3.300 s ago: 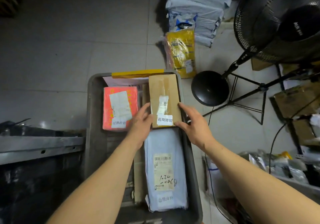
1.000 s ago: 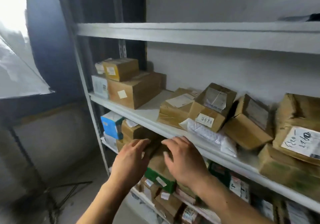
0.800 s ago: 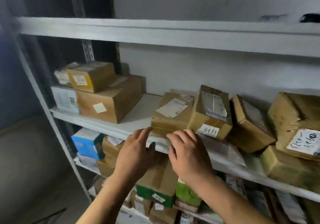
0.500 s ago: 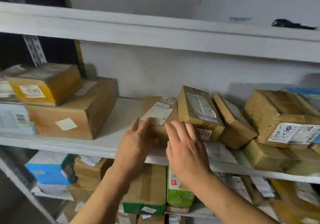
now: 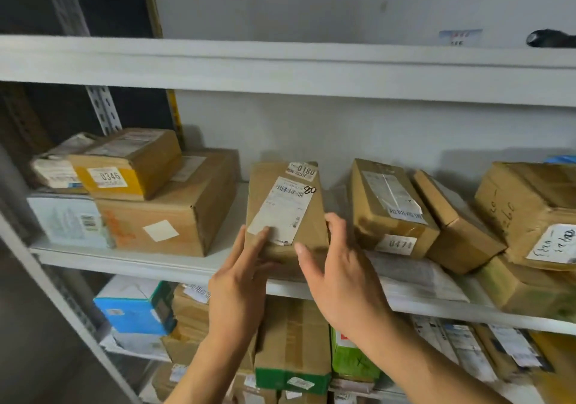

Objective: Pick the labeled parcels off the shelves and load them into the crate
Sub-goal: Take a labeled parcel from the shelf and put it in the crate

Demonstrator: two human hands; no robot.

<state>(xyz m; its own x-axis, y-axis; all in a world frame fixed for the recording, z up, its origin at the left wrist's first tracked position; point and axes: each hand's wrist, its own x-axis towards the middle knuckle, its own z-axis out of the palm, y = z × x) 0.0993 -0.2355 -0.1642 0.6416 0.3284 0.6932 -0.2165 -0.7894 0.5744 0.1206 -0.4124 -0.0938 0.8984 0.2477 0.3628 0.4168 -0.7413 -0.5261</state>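
Both hands hold the tall brown cardboard parcel with the white 0180 label (image 5: 285,213); the left hand (image 5: 238,288) lays its fingers on the lower left face, thumb underneath, while the right hand (image 5: 339,279) curls its grip round the lower right edge. Half a second ago the parcel lay flat under reaching fingers — now it stands tilted up on the white metal shelf (image 5: 124,261), apart from the brown 0471 box (image 5: 389,207) to its right; the yellow-banded 0346 box (image 5: 124,166) sits well to the left.
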